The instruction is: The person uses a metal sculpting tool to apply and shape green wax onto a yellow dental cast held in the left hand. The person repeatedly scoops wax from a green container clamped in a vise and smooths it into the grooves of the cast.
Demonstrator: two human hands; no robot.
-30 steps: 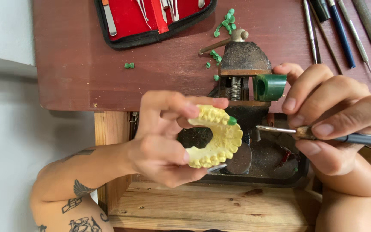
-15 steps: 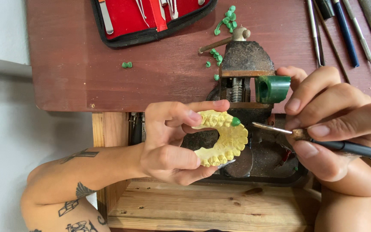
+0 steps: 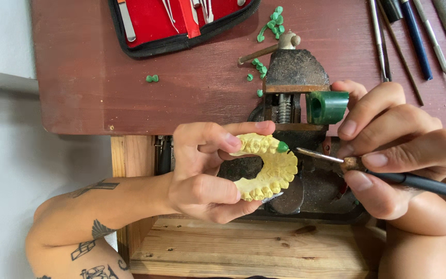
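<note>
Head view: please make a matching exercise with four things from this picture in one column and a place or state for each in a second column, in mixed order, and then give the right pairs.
Things
1. yellow dental cast
2. green wax block
3. red tool case
4. thin metal-tipped tool

Places or states
A. lies open at the top edge of the dark red bench top
B. held in the right hand, tip toward the green tooth
C. held in the left hand
D. beside the small vise, behind the right fingers

Pairs: 1-C, 2-D, 3-A, 4-B
</note>
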